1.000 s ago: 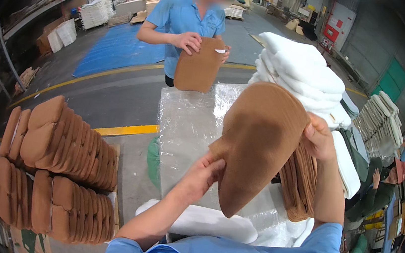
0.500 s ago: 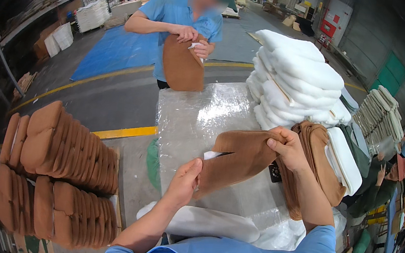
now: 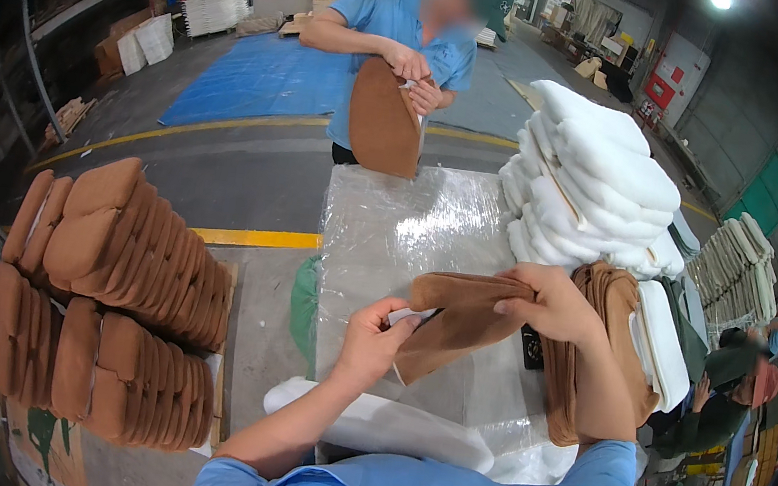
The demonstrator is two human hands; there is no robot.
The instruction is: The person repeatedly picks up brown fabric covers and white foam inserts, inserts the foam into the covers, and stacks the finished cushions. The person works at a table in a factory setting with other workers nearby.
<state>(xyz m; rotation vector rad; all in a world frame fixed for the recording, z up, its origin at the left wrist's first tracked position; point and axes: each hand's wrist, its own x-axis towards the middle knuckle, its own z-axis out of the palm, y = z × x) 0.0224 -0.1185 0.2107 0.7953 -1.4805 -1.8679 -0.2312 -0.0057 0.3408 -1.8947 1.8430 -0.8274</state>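
Note:
Over the table, both my hands hold a brown fabric cushion cover (image 3: 466,343) with its opening spread apart. My left hand (image 3: 372,342) pinches the edge of the opening, where a bit of white shows at the fingers. At the far end of the cover, my right hand (image 3: 556,305) is closed on the folded fabric. A white foam pad (image 3: 378,424) lies along the near table edge, against my body. Beside my right forearm is a pile of brown covers (image 3: 577,360), with a white pad (image 3: 665,347) next to it.
Plastic sheeting covers the table (image 3: 382,223). White pads (image 3: 596,190) are stacked high at its far right. Filled brown cushions (image 3: 133,300) stand in rows on the left. Across the table a co-worker (image 3: 376,21) holds another brown cushion cover (image 3: 384,118).
My left hand has moved up onto the opening's edge, and the cover's mouth gapes wider. The far fabric is folded more toward my right hand. The view has shifted slightly.

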